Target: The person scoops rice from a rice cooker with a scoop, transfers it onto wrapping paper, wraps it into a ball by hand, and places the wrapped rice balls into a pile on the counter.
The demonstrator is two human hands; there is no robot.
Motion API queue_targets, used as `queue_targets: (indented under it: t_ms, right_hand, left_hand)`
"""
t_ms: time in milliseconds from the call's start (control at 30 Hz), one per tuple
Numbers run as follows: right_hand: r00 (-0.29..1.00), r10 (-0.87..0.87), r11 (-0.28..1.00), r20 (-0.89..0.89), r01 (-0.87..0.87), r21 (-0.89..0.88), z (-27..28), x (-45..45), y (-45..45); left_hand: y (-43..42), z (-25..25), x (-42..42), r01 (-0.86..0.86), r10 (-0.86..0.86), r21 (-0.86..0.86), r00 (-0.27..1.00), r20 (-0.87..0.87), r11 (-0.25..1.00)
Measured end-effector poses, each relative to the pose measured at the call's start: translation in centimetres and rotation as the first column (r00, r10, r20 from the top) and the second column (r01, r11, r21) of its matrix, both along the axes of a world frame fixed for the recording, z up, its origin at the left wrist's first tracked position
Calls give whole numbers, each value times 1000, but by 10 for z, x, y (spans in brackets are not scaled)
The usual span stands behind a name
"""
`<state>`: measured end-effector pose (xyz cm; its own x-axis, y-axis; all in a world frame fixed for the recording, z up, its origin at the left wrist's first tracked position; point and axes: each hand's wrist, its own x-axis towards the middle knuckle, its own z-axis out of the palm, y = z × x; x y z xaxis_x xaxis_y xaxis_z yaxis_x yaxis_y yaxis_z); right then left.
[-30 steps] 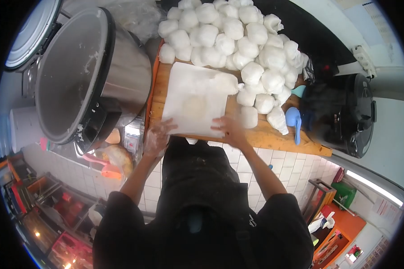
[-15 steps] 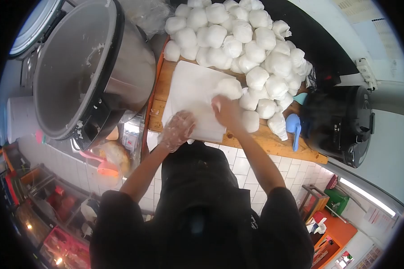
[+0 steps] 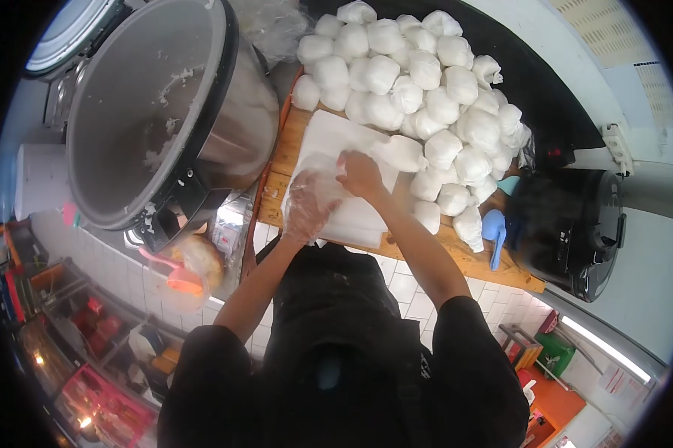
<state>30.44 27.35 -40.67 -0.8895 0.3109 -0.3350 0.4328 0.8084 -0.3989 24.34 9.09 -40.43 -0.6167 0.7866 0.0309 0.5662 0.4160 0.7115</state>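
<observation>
My left hand [image 3: 311, 209], in a clear plastic glove, lies low over a stack of white paper sheets [image 3: 336, 133], its fingers stretched out. Beside it my right hand [image 3: 362, 175] is bare, with curled fingers closed above the same sheets. Whatever it pinches, if anything, is hidden. Just past the right hand a white wrapped bundle [image 3: 401, 154] rests by the edge of the stack. Behind it rises a large pile of similar round bundles [image 3: 385, 73] in white paper.
A big open rice cooker [image 3: 250, 112] with rice grains stuck inside stands at the left. At the right are a black cooker [image 3: 564, 228] and a blue scoop [image 3: 494, 235] on the wooden table [image 3: 456, 245]. A pink-handled scoop [image 3: 184, 281] lies lower left.
My gloved left hand has moved up and right over the sheets. The right hand has drawn back from the wrapped bundle toward it. The whole view has shifted slightly.
</observation>
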Motion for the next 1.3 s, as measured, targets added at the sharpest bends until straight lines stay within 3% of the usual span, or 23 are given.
queue_targets:
  t_ms: [33,100,200,267,300,433,467,500,667,767,833,867,900,933,967,1000,1033,1067,1133,1200,1233,1267,1300]
  right_hand:
    - [970,-210,978,-122,209,-24,0,1,-6]
    - [884,-402,915,-236,398,-67,1,7,-11]
    - [917,-364,931,-162,350,-108,6,30,-36]
    - [903,-120,987,-412,155,51,4,71,-80]
    - [859,16,987,-512,70,148,4,87,-96]
    - [924,-30,952,-382,143,271,0,108,-113]
    - [928,-55,967,-369,141,210,0,109,-115]
    - [931,-76,979,-356,137,148,1,113,-119]
    - [877,-157,939,-454,275,205,-37,146,-98]
    - [801,-205,969,-563,248,0,-40,131,-71]
    - [821,-548,822,-161,493,-284,0,98,-51]
    - [816,-555,818,-163,501,-282,12,89,-40]
    - [881,-464,873,-97,436,-217,24,83,-29]
    - [931,-364,921,-23,356,-158,29,79,-21]
    - [867,-497,820,-25,460,-340,-9,84,-34]
    - [780,-626,677,-11,536,-504,-46,89,-46]
    - [790,-527,848,-314,465,-252,-58,102,-77]
    - [767,-314,908,-559,414,58,-61,110,-96]
    - [763,-340,906,-550,423,28,-35,108,-110]
    - [758,-364,903,-541,429,-6,-3,98,-110]
    - [555,-732,681,-396,572,-458,10,91,-107]
    - [324,-942,269,-88,571,-776,19,84,-102]
    - [217,-964,-22,152,507,-862,26,81,-98]
  left_hand:
    - [3,5,-1,-2,1,26,1000,29,1000]
    - [10,15,-1,-10,6,58,998,58,998]
    - [15,44,2,-67,63,-15,986,-152,998]
    - [15,51,5,-25,-36,-106,842,-538,994]
    - [7,41,6,-22,-41,-110,843,-537,994]
    - [-57,-66,12,-73,74,-22,996,46,997]
    - [-48,-11,15,165,-188,-136,965,-184,977]
    - [-38,51,18,353,-421,-235,818,-393,906]
    - [-56,-56,26,165,-167,-37,917,-363,986]
    - [-54,-74,-6,206,-191,32,946,-263,978]
    - [-38,-77,-29,141,-135,-11,964,227,990]
    - [-32,-77,-34,124,-92,-42,884,459,991]
    - [-29,-81,-34,133,-101,-37,883,458,990]
    - [-26,-89,-33,120,-138,70,897,420,990]
    - [-24,-97,-34,114,-172,173,910,377,978]
    - [-24,-85,-29,202,-246,269,959,143,942]
    - [-25,-73,-25,281,-257,340,960,-114,898]
    - [-23,-71,-16,283,-258,347,959,-118,894]
    - [-20,-70,-4,147,-75,170,925,-373,974]
    - [-22,-56,6,164,-127,67,917,-379,984]
    - [-22,-45,8,186,-189,-45,906,-378,982]
    - [-17,-33,10,206,-248,-150,893,-375,967]
    - [-7,-23,21,146,-174,-193,974,-142,970]
